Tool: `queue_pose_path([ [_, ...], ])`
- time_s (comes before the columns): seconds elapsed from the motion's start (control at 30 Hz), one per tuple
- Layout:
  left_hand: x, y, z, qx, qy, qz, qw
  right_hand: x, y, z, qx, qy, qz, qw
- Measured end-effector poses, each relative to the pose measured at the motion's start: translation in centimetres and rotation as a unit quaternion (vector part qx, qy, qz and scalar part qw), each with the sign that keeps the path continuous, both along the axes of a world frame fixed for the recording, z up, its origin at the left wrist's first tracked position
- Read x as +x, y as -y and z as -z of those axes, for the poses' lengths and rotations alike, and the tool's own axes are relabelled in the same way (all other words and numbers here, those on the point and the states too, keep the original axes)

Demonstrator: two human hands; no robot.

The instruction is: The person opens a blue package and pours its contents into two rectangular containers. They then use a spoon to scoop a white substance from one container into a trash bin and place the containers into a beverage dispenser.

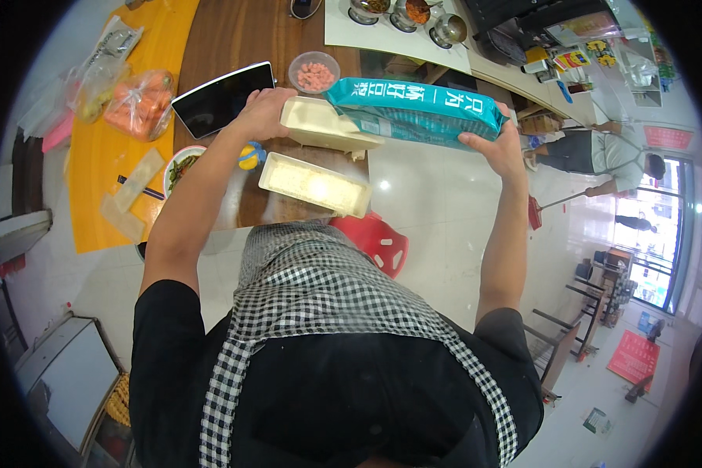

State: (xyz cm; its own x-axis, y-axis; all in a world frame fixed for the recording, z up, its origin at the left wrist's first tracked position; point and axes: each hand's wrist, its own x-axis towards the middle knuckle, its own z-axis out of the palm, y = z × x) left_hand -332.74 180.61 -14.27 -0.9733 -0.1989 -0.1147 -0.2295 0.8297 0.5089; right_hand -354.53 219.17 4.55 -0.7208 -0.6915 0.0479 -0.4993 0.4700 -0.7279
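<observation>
My right hand [499, 149] grips one end of a large teal plastic bag [421, 111] that bears white writing. The bag lies sideways in the air, its other end over a cream rectangular container [316, 120]. My left hand [264, 114] holds that container by its left end. Some pale material shows at the container's right corner, below the bag; the bag's mouth is hard to make out. Nearer to me, a second cream container [316, 184] sits on the wooden table [240, 205] with a pale, grainy layer inside it.
A clear bowl of pink pieces [314, 72], a dark-screened tablet [225, 99], a bowl of greens [184, 164] and a bag of carrots [140, 105] share the table. A red stool [380, 240] stands below its edge. To the right, a person [608, 152] holds a red dustpan [534, 213].
</observation>
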Motion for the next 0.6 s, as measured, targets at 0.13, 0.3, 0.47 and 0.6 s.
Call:
queue_pose_path([
  [0.13,0.6,-0.2,0.9,0.009,-0.011,-0.012,1.000,0.3,1.0,0.8,-0.035,0.007,-0.018,0.999],
  [0.3,1.0,-0.5,0.8,0.054,-0.001,-0.028,0.998,0.6,2.5,1.5,-0.027,0.009,-0.011,1.000],
  [0.47,0.9,-1.1,-0.6,0.056,0.023,-0.040,0.997,0.6,3.5,1.7,-0.053,0.033,-0.029,0.998],
  [0.6,0.9,-0.9,-1.1,0.050,0.026,-0.040,0.998,0.5,3.6,1.7,-0.056,0.037,-0.029,0.997],
])
